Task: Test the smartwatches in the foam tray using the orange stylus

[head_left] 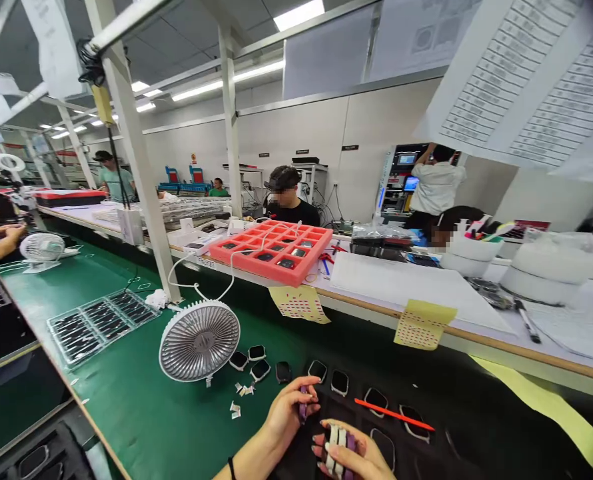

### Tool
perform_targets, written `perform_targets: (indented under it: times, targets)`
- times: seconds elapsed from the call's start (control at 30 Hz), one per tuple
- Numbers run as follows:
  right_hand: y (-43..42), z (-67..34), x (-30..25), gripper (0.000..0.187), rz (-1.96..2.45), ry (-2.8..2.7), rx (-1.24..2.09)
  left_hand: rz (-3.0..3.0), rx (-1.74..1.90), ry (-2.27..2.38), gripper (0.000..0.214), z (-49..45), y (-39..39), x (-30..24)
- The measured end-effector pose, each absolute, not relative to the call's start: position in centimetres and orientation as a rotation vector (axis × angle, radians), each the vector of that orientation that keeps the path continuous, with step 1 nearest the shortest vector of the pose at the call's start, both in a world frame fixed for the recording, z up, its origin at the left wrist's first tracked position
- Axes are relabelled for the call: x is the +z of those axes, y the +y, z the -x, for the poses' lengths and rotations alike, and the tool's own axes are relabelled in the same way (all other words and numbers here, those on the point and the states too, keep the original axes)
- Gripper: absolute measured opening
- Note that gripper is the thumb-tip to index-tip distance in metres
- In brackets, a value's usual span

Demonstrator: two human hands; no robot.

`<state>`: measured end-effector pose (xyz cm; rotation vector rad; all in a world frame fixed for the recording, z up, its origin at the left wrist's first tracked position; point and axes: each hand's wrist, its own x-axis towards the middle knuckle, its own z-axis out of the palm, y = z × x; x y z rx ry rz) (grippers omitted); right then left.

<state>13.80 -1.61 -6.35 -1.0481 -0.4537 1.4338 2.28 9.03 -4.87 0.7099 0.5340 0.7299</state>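
Over the black tray [456, 433] of smartwatch bodies [340, 383], your left hand [291, 408] curled closed around a slim purple strap [303, 404] while your right hand [349, 453] gripped a bundle of white-and-purple straps [335, 451] (soft, light pieces, probably safest pinched by their ends).

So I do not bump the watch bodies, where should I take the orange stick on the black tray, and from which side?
Pinch the orange stick at its middle, from above: it is thin, lies flat on the black tray, and watch bodies sit close along it.
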Motion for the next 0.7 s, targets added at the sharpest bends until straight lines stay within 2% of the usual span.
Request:
perform_targets:
  times: [0.2, 0.7]
  targets:
    - [-1.2, -14.0, -6.3, 0.055, 1.043, -0.466, 1.457, -0.723, 0.712, 0.516, 0.033, -2.2, 9.7, -5.3]
    - [-1.8, -13.8, -4.3, 0.05, 1.016, -0.456, 1.435, -0.783, 0.706, 0.526, 0.032, -2.1, 9.6, -4.8]
